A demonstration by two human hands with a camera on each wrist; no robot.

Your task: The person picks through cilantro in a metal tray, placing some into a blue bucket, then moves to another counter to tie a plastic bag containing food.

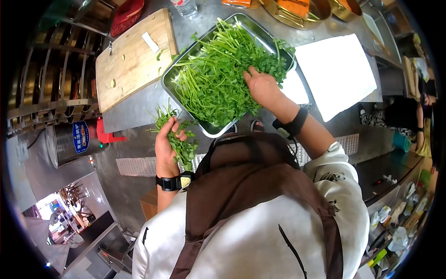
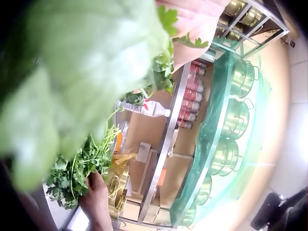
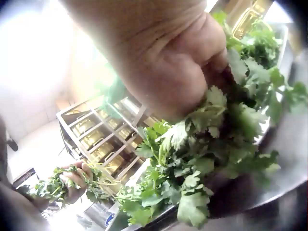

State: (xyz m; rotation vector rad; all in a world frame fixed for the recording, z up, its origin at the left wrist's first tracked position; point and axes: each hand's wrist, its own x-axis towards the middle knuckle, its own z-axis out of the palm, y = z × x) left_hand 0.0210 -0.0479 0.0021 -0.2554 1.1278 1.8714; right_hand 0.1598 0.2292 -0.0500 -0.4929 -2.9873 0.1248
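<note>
Leafy green herbs (image 1: pixel 218 69) with long pale stems fill a metal tray (image 1: pixel 168 88). Away from the tray's near left side, my left hand (image 1: pixel 166 144) grips a small bunch of the same herbs (image 1: pixel 186 151); its leaves (image 2: pixel 82 72) blur across much of the left wrist view. At the tray's right part, my right hand (image 1: pixel 265 90) is among the leaves with bent fingers round some of them. Leaves (image 3: pixel 192 159) partly hide its fingertips in the right wrist view, below the palm (image 3: pixel 168 72).
A wooden board (image 1: pixel 134 60) with scraps and a white strip lies left of the tray. Behind stand a plastic bottle (image 1: pixel 186 8) and brass-coloured pans (image 1: pixel 297 21). A white sheet-like item (image 1: pixel 337 74) lies right. Racks (image 1: pixel 55 69) hold pots at the far left; a person (image 1: pixel 399 116) is far right.
</note>
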